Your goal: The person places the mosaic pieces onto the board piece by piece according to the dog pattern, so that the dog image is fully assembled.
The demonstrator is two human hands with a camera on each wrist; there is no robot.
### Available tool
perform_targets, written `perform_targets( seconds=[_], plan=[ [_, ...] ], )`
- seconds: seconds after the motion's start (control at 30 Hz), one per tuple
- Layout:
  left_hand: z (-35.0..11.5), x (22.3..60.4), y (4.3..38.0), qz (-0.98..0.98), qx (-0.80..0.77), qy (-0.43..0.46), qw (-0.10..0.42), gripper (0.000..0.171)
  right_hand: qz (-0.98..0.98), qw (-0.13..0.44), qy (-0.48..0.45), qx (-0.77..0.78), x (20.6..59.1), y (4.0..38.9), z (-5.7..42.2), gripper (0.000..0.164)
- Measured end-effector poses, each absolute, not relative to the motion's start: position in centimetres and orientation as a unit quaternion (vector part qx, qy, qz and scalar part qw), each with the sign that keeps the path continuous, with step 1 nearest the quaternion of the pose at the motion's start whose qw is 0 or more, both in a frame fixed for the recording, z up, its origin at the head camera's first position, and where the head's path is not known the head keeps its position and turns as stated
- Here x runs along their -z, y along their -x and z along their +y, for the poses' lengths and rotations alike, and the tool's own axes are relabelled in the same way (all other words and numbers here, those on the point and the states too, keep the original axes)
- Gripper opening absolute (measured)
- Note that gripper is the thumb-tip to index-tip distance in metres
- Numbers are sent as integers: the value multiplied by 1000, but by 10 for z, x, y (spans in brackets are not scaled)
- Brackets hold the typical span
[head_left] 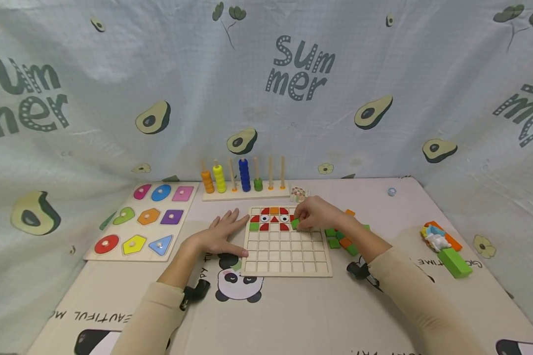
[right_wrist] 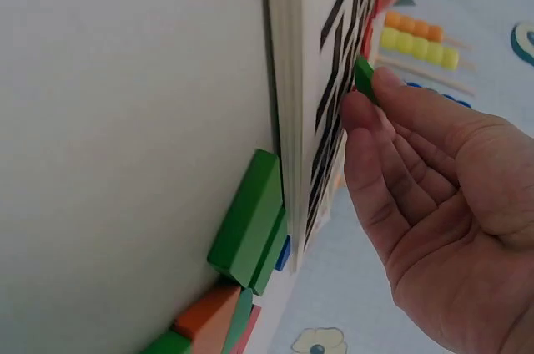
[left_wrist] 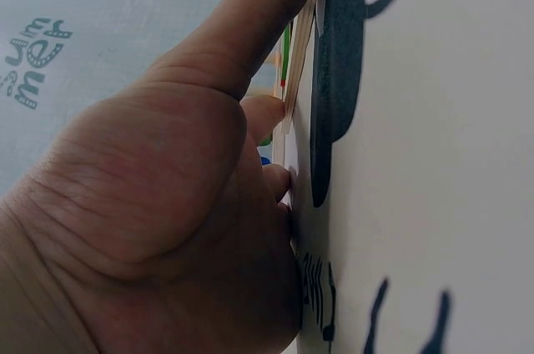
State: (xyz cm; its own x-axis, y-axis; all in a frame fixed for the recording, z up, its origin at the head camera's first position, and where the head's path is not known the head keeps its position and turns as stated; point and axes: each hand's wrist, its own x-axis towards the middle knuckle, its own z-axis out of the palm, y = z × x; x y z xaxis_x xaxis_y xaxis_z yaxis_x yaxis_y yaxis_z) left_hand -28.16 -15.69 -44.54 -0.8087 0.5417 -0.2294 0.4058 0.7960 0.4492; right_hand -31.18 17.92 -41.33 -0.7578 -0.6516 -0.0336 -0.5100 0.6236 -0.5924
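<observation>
A wooden grid board [head_left: 286,274] lies flat on the table. Red, orange, green and eye-patterned tiles [head_left: 274,219] fill part of its upper rows. Between thumb and fingertips, my right hand [head_left: 315,214] pinches a small green tile [right_wrist: 365,77] over the third row, right of the patterned tiles. My left hand [head_left: 219,237] is spread at the board's left side, its thumb and a fingertip against the edge. Loose green and orange blocks [right_wrist: 246,225] lie by the board's right side, partly hidden under my right forearm in the head view.
Behind the board stands a bead-stacking rack [head_left: 244,195] with upright pegs, a small picture card [head_left: 298,194] beside it. A knobbed shape puzzle [head_left: 144,222] lies at left. At right are a green block [head_left: 454,263], a small toy figure [head_left: 436,240] and a clear ring [head_left: 391,191].
</observation>
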Motion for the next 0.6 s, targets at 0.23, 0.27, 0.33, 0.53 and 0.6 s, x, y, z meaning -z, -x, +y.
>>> perform_targets(
  seconds=[0.23,0.27,0.33,0.53,0.6],
  plan=[
    [-156,444,280,931,-197,-254,175,108,900,123,319,272,413,307,172,19],
    [-156,443,280,930,-198,-255,175,107,900,124,318,271,413,306,171,19],
    [-156,443,280,930,-199,-256,173,107,903,117,321,261,414,305,170,18],
    [-157,443,279,929,-200,-257,173,107,908,100,325,246,417,304,169,15],
    [-157,442,279,929,-202,-258,173,107,908,97,323,247,418,304,169,16]
  ],
)
